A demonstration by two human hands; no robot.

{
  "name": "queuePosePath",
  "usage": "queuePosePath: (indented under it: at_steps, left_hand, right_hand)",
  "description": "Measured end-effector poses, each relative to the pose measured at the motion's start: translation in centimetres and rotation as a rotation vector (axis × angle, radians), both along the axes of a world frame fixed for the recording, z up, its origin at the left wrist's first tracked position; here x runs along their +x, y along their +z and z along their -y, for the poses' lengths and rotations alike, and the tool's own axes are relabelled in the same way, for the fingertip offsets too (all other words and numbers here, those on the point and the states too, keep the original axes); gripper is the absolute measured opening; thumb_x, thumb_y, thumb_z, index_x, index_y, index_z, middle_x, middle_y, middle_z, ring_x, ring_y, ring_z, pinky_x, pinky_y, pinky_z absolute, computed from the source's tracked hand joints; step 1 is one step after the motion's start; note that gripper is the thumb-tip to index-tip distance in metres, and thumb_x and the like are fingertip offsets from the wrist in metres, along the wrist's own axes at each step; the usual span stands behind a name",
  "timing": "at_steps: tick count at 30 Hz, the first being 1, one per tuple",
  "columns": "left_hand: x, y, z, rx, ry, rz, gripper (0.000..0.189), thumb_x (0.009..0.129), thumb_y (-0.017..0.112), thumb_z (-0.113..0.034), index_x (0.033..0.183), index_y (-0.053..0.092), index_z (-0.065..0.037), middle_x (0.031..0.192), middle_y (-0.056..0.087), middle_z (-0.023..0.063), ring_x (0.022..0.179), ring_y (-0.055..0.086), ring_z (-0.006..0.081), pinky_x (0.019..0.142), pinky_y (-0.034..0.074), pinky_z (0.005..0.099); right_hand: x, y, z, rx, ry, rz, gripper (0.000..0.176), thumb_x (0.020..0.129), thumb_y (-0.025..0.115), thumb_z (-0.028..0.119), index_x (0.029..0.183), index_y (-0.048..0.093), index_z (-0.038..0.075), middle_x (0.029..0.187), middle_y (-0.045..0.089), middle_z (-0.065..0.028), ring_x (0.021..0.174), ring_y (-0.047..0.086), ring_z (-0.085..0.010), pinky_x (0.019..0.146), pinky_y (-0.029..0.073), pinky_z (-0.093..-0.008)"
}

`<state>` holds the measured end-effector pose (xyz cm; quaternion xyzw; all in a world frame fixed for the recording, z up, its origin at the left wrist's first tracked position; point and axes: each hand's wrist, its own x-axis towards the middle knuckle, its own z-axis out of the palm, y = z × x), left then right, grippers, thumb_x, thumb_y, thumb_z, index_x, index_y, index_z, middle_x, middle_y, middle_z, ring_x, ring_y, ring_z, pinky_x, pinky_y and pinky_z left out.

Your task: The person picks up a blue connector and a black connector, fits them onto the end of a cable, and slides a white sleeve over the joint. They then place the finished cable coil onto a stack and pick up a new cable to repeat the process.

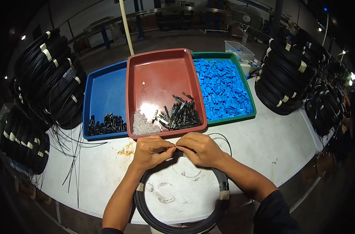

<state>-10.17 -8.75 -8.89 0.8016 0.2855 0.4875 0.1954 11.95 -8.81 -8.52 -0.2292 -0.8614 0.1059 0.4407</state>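
My left hand (156, 151) and my right hand (199, 148) meet fingertip to fingertip in front of the red tray. Both are closed in a pinch on something tiny between them, too small and covered to name. Below them a coil of black cable (144, 210) lies on the table, bound with pale tape (224, 195). A loose loop of the cable (229, 144) curves out from behind my right hand. Just beyond my fingers, the red tray (162, 74) holds black connector-like parts (183, 113) and small clear pieces (143, 124).
On the left a blue tray (105, 87) holds short black parts (107, 124). A green tray (245, 85) on the right is full of blue clips (222, 89). Stacked cable coils stand left (48, 82) and right (284, 78), with loose cable ends trailing across the white table (95, 175).
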Motion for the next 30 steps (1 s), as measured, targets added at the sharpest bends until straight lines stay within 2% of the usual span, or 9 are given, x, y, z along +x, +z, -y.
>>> queuePosePath:
  at_steps: [7, 9, 10, 14, 17, 21, 24, 29, 30]
  left_hand:
    - [-0.2, 0.1, 0.1, 0.012, 0.038, -0.015, 0.011, 0.077, 0.081, -0.004, 0.088, 0.079, -0.002, 0.075, 0.075, 0.0081, 0.064, 0.069, 0.0186, 0.065, 0.054, 0.0285]
    - [-0.4, -0.1, 0.2, -0.155, 0.139, 0.128, 0.012, 0.082, 0.078, -0.007, 0.093, 0.079, -0.002, 0.081, 0.076, 0.0099, 0.065, 0.070, 0.0172, 0.068, 0.054, 0.0277]
    - [-0.7, -0.3, 0.2, -0.192, 0.158, 0.140, 0.015, 0.088, 0.074, -0.009, 0.099, 0.078, 0.000, 0.088, 0.077, 0.0111, 0.072, 0.072, 0.0153, 0.070, 0.055, 0.0269]
    - [-0.1, 0.4, 0.0, -0.260, 0.268, 0.262, 0.016, 0.093, 0.070, -0.009, 0.103, 0.077, 0.001, 0.092, 0.078, 0.0108, 0.080, 0.074, 0.0155, 0.073, 0.057, 0.0267]
    - [-0.9, 2.1, -1.8, -0.310, 0.343, 0.038, 0.018, 0.092, 0.070, -0.013, 0.102, 0.077, 0.000, 0.085, 0.078, 0.0126, 0.076, 0.074, 0.0156, 0.069, 0.057, 0.0277]
    - [-0.9, 3.4, -5.7, -0.318, 0.361, -0.193, 0.018, 0.090, 0.072, -0.013, 0.100, 0.078, 0.000, 0.084, 0.077, 0.0139, 0.076, 0.074, 0.0163, 0.070, 0.056, 0.0291]
    - [0.6, 3.2, -7.8, -0.268, 0.483, -0.325, 0.021, 0.087, 0.077, -0.019, 0.095, 0.079, 0.000, 0.084, 0.076, 0.0196, 0.073, 0.075, 0.0269, 0.070, 0.058, 0.0366]
    - [2.0, 3.0, -9.9, -0.299, 0.601, -0.465, 0.027, 0.082, 0.082, -0.025, 0.086, 0.079, 0.001, 0.074, 0.073, 0.0207, 0.069, 0.074, 0.0319, 0.070, 0.059, 0.0395]
    - [2.1, 2.9, -10.3, -0.315, 0.631, -0.494, 0.027, 0.080, 0.083, -0.027, 0.085, 0.079, 0.000, 0.074, 0.072, 0.0224, 0.070, 0.073, 0.0360, 0.070, 0.058, 0.0426]
  right_hand:
    - [0.0, -0.1, 0.0, -0.013, 0.002, 0.006, 0.013, 0.083, 0.072, 0.003, 0.095, 0.069, 0.000, 0.086, 0.066, -0.0116, 0.077, 0.066, -0.0296, 0.070, 0.054, -0.0385]
    - [0.0, -0.2, 0.1, -0.028, -0.010, 0.015, 0.012, 0.083, 0.072, 0.003, 0.094, 0.068, 0.000, 0.087, 0.066, -0.0115, 0.077, 0.066, -0.0294, 0.070, 0.055, -0.0385]
    - [0.0, -0.2, 0.1, -0.025, -0.011, 0.016, 0.012, 0.083, 0.072, 0.003, 0.094, 0.068, 0.000, 0.087, 0.066, -0.0115, 0.077, 0.066, -0.0294, 0.070, 0.055, -0.0385]
    - [0.1, -0.1, 0.1, -0.022, 0.003, 0.033, 0.010, 0.084, 0.074, 0.001, 0.093, 0.070, -0.001, 0.088, 0.070, -0.0127, 0.077, 0.069, -0.0283, 0.069, 0.056, -0.0367]
    - [0.1, -0.1, 0.2, -0.032, 0.004, 0.024, 0.011, 0.083, 0.073, 0.004, 0.093, 0.069, 0.001, 0.088, 0.066, -0.0110, 0.079, 0.067, -0.0289, 0.071, 0.055, -0.0384]
    - [0.2, -0.4, 0.0, -0.026, 0.003, 0.028, 0.012, 0.083, 0.074, 0.007, 0.093, 0.070, 0.002, 0.088, 0.067, -0.0105, 0.079, 0.067, -0.0279, 0.072, 0.056, -0.0380]
    - [0.3, -0.5, -0.1, -0.017, -0.006, 0.029, 0.012, 0.083, 0.074, 0.008, 0.093, 0.070, 0.002, 0.088, 0.068, -0.0100, 0.080, 0.068, -0.0274, 0.072, 0.056, -0.0378]
    - [0.2, -0.3, -0.1, -0.035, -0.029, 0.040, 0.012, 0.083, 0.074, 0.008, 0.093, 0.070, 0.003, 0.088, 0.068, -0.0091, 0.079, 0.068, -0.0261, 0.072, 0.056, -0.0371]
    - [0.2, -0.3, -0.1, -0.041, -0.039, 0.043, 0.009, 0.083, 0.075, 0.005, 0.091, 0.072, 0.003, 0.089, 0.070, -0.0091, 0.077, 0.070, -0.0257, 0.070, 0.057, -0.0359]
